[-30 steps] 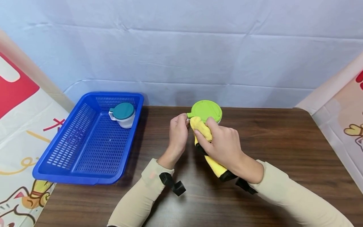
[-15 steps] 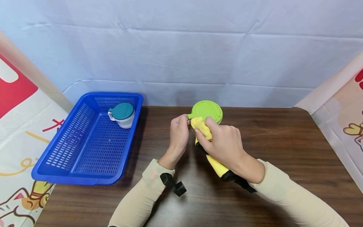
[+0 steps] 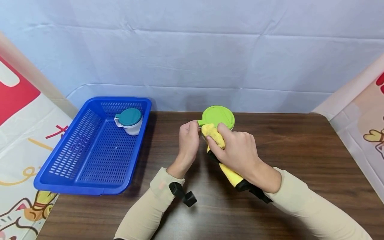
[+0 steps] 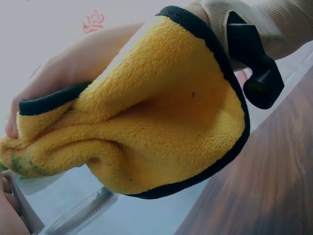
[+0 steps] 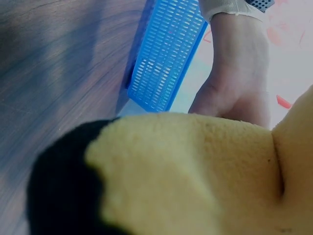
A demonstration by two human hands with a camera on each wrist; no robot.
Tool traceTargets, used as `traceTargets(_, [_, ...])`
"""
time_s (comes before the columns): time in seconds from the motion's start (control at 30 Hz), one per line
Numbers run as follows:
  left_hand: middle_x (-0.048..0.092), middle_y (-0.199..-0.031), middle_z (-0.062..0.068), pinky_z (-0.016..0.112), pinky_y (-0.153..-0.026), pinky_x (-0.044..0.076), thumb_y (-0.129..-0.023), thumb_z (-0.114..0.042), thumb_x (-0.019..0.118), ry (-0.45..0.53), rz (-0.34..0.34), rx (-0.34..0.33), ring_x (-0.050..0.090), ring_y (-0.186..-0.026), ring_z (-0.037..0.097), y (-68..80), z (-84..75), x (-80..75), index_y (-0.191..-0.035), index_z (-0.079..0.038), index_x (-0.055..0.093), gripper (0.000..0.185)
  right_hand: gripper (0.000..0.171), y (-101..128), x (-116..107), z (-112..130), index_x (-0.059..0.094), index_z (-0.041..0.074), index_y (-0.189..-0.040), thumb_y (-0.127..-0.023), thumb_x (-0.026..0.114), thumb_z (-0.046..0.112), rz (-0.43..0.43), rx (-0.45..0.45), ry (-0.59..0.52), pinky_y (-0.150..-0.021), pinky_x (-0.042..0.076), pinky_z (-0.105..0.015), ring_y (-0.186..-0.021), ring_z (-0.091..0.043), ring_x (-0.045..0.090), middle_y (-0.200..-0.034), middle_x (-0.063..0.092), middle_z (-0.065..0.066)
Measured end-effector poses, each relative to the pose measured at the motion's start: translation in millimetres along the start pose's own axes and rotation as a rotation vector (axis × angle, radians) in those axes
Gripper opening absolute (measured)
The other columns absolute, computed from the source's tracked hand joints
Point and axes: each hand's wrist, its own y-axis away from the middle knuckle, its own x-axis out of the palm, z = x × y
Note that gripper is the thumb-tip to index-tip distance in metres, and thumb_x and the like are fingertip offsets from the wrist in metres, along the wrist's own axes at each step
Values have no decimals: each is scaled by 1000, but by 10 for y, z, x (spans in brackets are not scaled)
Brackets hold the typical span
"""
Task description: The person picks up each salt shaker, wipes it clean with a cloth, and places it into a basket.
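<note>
Grips a yellow cloth (image 3: 213, 136) in the right hand (image 3: 238, 150), bunched under the thumb and trailing in a loose, black-edged fold below the palm. Pinches the handle side of a green-lidded cup (image 3: 218, 116) with the left hand (image 3: 189, 140), with the fingers curled in and the exact hold partly hidden. Wears beige sleeves (image 3: 315, 206) on both arms, with a black device (image 3: 183, 195) at the left wrist. Holds the cloth at the near side of the cup, covering part of the lid's front edge. Has that cup lid up near the far edge of a dark wood table (image 3: 294, 146), around the middle. To the left, well apart from the cup, a blue perforated basket (image 3: 103, 191), with a teal-lidded white cup (image 3: 130, 121) upright in its far right corner, handle leftward. Farthest back, a creased pale blue backdrop (image 3: 192, 50), flanked by cartoon-printed sheets (image 3: 22, 180).
</note>
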Motion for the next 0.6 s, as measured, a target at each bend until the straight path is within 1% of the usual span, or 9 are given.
traceTargets(0.13, [30, -55, -4, 24, -51, 24, -89, -10, 41, -17, -6, 5, 27, -51, 11, -3, 5, -11, -55, -14, 34, 35, 32, 2, -13, -5, 42, 9, -77, -90, 62, 31, 8, -3, -8, -36, 25, -33, -37, -15, 26, -48, 25, 5])
traceTargets(0.33, [28, -54, -4, 25, -50, 21, -90, -10, 40, -46, -10, 36, 24, -50, 12, -9, 19, -28, -55, -12, 32, 36, 32, 15, -36, -22, 42, 9, -77, -89, 63, 30, 24, -3, -11, -36, 25, -32, -38, -14, 27, -48, 27, 5])
traceTargets(0.43, [28, -53, -5, 24, -50, 21, -89, -10, 40, -41, -17, 42, 24, -50, 12, -11, 19, -30, -54, -11, 33, 36, 32, 24, -52, -33, 42, 10, -77, -88, 63, 30, 31, -1, -11, -36, 25, -32, -38, -13, 27, -49, 27, 6])
traceTargets(0.6, [30, -52, -6, 24, -51, 22, -89, -10, 41, -19, -29, 34, 27, -52, 10, -14, 10, -24, -53, -15, 34, 37, 31, 45, -85, -54, 43, 10, -77, -88, 63, 30, 26, -2, -13, -37, 25, -31, -39, -12, 27, -50, 28, 6])
